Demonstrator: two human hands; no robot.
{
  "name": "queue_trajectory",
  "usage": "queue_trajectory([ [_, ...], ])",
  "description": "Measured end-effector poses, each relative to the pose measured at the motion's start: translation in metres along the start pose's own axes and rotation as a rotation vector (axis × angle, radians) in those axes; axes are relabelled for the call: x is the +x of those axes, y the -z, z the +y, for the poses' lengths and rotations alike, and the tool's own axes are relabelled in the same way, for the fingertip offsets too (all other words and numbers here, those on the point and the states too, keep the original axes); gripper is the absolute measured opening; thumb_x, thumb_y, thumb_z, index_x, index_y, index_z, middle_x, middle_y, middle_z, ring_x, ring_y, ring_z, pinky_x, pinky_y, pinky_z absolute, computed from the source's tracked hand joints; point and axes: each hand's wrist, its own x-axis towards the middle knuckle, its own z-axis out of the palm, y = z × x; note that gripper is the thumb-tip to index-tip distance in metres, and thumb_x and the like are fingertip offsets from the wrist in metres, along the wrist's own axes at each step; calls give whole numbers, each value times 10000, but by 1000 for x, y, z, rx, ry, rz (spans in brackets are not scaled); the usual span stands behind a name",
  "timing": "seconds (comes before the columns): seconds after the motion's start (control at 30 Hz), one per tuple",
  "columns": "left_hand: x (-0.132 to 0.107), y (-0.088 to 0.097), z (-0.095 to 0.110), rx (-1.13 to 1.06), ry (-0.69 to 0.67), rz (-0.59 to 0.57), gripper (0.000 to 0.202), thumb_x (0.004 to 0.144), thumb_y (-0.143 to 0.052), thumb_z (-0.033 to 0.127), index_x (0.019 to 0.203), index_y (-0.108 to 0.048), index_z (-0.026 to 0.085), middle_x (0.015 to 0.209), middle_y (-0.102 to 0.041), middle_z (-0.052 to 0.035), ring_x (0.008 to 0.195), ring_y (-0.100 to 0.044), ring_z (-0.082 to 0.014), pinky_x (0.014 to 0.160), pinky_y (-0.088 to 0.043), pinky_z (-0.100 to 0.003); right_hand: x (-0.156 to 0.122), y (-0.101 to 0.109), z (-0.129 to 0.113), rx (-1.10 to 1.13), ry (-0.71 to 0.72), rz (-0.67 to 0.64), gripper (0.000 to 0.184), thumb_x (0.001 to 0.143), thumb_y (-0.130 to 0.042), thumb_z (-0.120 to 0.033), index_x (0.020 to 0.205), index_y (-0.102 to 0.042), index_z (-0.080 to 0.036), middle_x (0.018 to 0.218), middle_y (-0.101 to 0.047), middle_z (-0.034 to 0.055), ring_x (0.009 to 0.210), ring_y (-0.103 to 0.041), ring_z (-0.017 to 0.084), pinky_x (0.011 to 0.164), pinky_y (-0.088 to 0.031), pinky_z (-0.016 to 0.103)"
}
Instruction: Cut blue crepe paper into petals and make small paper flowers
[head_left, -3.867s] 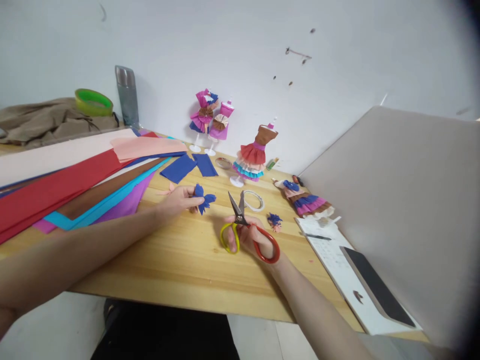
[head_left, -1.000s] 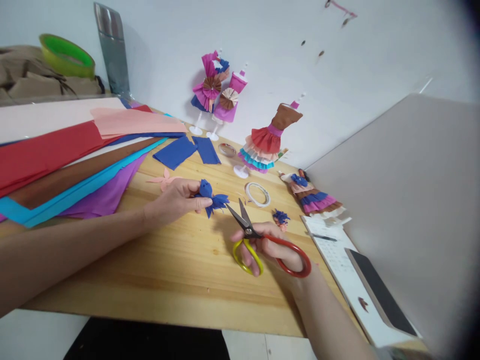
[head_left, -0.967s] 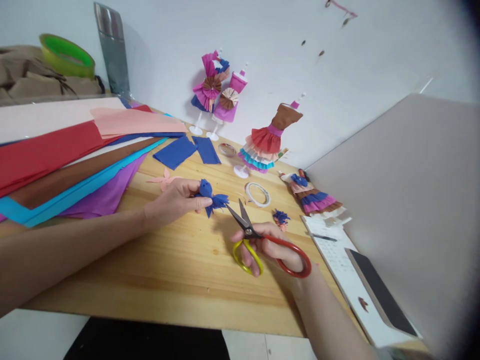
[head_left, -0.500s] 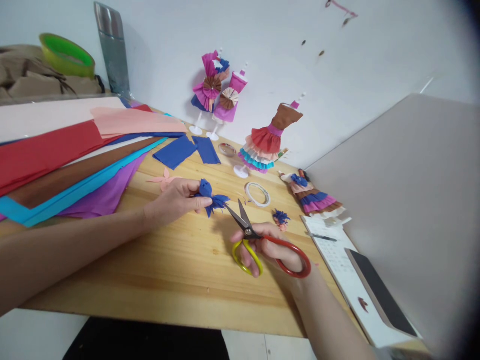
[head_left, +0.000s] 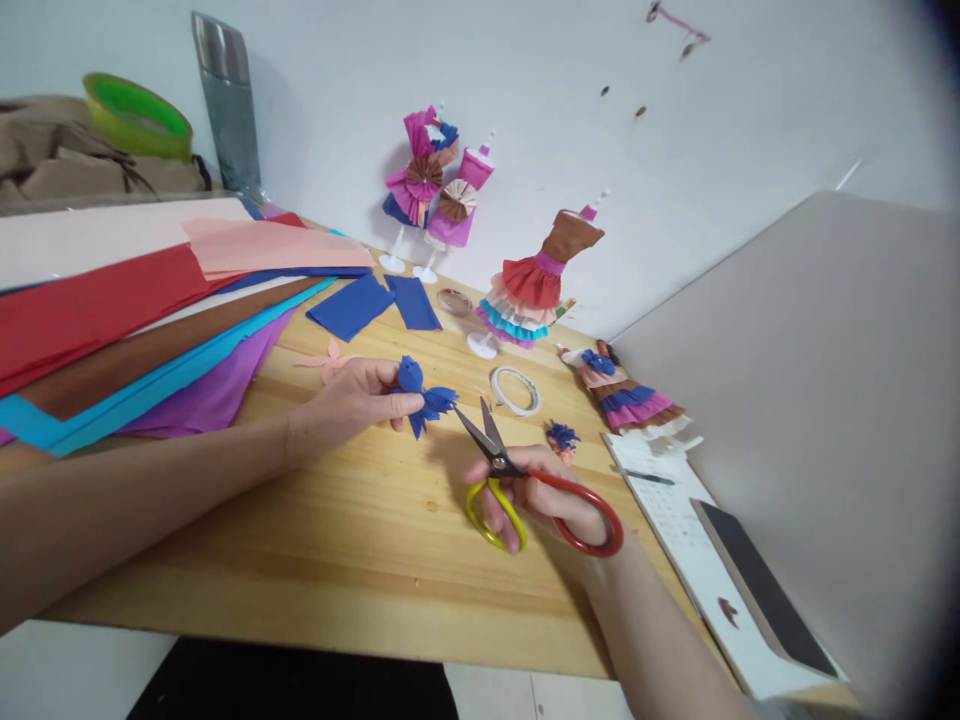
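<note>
Between the thumb and fingers of my left hand is a blue paper flower, its petals cut and spread. My right hand has its fingers through the handles of scissors, one handle yellow and one red. The blades are parted, their tips just to the right of the flower and pointing toward it. A pink petalled paper cutout lies behind my left wrist. Beyond the scissors, a small pile of blue and pink paper scraps rests on the wooden table.
Folded coloured paper sheets cover the table's left side. Blue paper pieces and a white tape roll lie behind my hands. Dress forms in paper stand near the wall. A notepad and a dark tablet-like slab lie right.
The scissors have shifted very slightly right, away from the flower. The loose blue bits at the flower's right tip look fewer. My left hand stays nearly in place.
</note>
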Motion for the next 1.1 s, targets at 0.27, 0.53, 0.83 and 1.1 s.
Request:
queue_trajectory([
  [0.27,1,-2,1,-31,-28,3,159,711,-696,288,709,-656,133,669,-700,-38,571,-597,-114,536,-451,-222,-1,-2,-2,5,31,6,487,862,-639,-520,1167,-676,-142,751,-674,66,521,-618,145,505,-444,270],
  [0.53,0,-1,1,4,-18,-22,150,725,-679,273,696,-655,128,695,-716,-64,591,-613,-126,561,-470,-234,1,-4,-5,-21,-16,18,509,831,-668,-557,1117,-691,-138,734,-686,64,499,-632,147,455,-436,245],
  [0.83,0,-3,3,-19,-88,-72,112,703,-686,246,677,-656,142,629,-685,-19,538,-578,-101,518,-437,-208,1,-1,-3,-11,-2,17,493,844,-657,-545,1130,-686,-144,737,-684,65,500,-629,142,462,-436,243],
  [1.1,-1,-4,3,10,-73,-56,109,700,-687,237,678,-653,136,626,-677,-15,541,-568,-95,523,-448,-202,0,-3,-3,-11,-11,25,506,849,-648,-541,1145,-677,-132,740,-678,66,499,-626,138,457,-431,238],
])
